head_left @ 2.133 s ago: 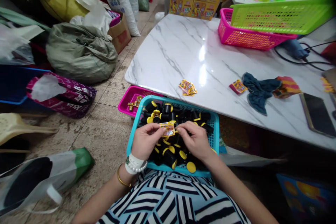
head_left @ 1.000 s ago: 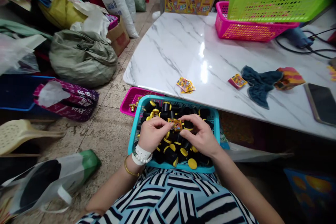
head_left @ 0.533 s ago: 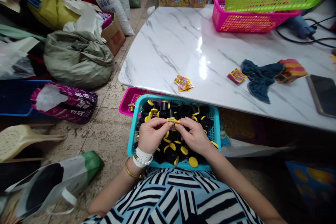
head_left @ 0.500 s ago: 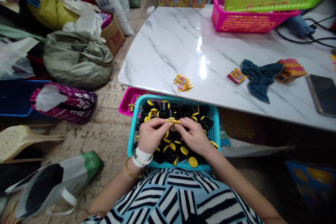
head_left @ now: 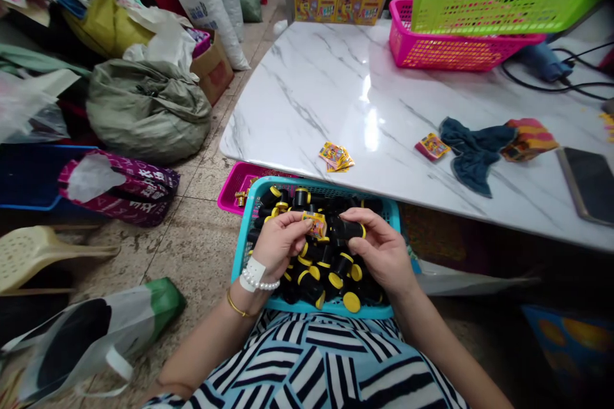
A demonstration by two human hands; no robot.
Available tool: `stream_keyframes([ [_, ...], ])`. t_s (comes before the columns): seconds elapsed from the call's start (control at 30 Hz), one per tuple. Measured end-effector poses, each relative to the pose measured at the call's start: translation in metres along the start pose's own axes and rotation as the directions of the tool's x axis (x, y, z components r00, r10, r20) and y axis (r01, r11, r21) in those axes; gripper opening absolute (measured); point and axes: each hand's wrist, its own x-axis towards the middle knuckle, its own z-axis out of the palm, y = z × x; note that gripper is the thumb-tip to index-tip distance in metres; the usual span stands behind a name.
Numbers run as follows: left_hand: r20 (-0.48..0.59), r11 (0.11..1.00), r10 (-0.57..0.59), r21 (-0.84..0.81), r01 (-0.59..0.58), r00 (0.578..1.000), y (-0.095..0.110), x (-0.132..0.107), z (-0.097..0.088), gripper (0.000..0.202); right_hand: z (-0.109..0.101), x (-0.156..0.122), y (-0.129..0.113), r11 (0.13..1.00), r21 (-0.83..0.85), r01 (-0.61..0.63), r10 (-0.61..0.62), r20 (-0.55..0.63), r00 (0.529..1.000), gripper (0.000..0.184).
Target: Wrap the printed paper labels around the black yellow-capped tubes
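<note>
The small yellow printed label (head_left: 315,225) was pinched at one edge between the left fingers (head_left: 291,218), its coloured picture side facing up and its far edge free. Just beside it, the black cylinder (head_left: 346,230) lay nearly level in the grip of the right fingers (head_left: 375,218), its yellow-rimmed end toward the right. Both were above the turquoise basket (head_left: 238,252).
</note>
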Motion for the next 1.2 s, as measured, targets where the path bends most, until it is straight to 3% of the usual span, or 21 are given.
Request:
stream_keyframes([
  [0.17, 0.072, 0.987, -0.097, -0.120, 0.105, 0.993, -0.001, 0.003, 0.008, 0.036, 0.001, 0.003, -0.003, 0.997, -0.068, 0.034, -0.030, 0.059, 0.998, 0.026],
  [0.27, 0.106, 0.981, -0.116, -0.143, 0.131, 0.988, -0.001, 0.004, 0.009, 0.037, 0.002, 0.003, -0.006, 0.987, -0.162, 0.015, -0.013, 0.014, 1.000, 0.027],
  [0.4, 0.069, 0.991, -0.100, -0.087, 0.106, 0.993, -0.004, 0.004, 0.010, 0.039, 0.004, 0.001, -0.011, 0.941, -0.338, 0.001, -0.011, -0.029, 1.000, 0.032],
  [0.53, 0.042, 0.992, -0.090, -0.089, 0.093, 0.995, -0.007, 0.005, 0.009, 0.038, 0.005, 0.000, -0.013, 0.856, -0.512, 0.070, -0.070, 0.020, 0.997, 0.038],
  [0.8, 0.123, 0.982, -0.116, -0.134, 0.132, 0.986, -0.008, 0.010, 0.001, 0.036, 0.003, 0.004, -0.015, 0.841, -0.520, 0.149, -0.055, 0.192, 0.980, 0.043],
  [1.03, 0.082, 0.997, -0.074, -0.018, 0.076, 0.994, -0.010, 0.008, 0.001, 0.035, 0.009, 0.003, -0.015, 0.834, -0.540, 0.109, -0.132, -0.005, 0.991, 0.037],
  [1.2, 0.146, 0.975, -0.131, -0.158, 0.153, 0.981, -0.008, 0.010, -0.001, 0.035, 0.009, 0.000, -0.011, 0.763, -0.593, 0.257, -0.253, 0.091, 0.963, 0.037],
])
